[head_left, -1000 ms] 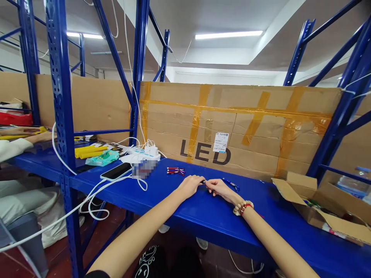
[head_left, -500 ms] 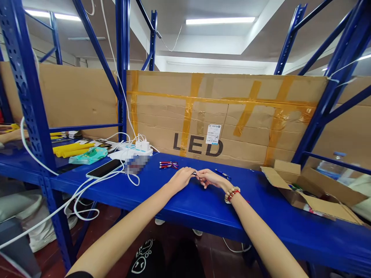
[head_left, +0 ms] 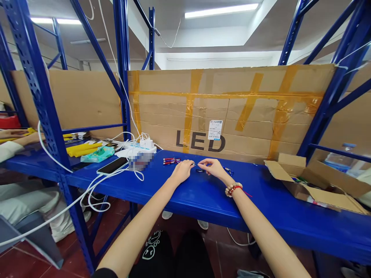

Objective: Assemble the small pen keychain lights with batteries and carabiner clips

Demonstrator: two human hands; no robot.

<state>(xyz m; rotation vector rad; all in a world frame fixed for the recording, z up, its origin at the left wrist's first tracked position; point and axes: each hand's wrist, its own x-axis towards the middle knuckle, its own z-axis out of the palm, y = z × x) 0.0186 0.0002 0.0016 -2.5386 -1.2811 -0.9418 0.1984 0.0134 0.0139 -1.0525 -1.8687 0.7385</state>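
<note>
My left hand rests over the blue tabletop, fingers curled around a small shiny piece too small to name. Just to its right, my right hand has thumb and fingertips pinched together; whatever is between them cannot be made out. A narrow gap separates the two hands. Below the right fingertips a small dark loop-shaped item lies on the table. Several slim red metallic pieces lie beyond my left hand. Partly behind my right wrist is a similar blue piece.
At right stands an open cardboard box. A phone, white cables, a power strip, a teal packet and yellow rolls are at left. A large cardboard panel backs the table. Another person's hand shows far left.
My hands have drawn slightly apart; earlier their fingertips met. The dark loop item now shows clearly on the table between them. The view has turned a little left.
</note>
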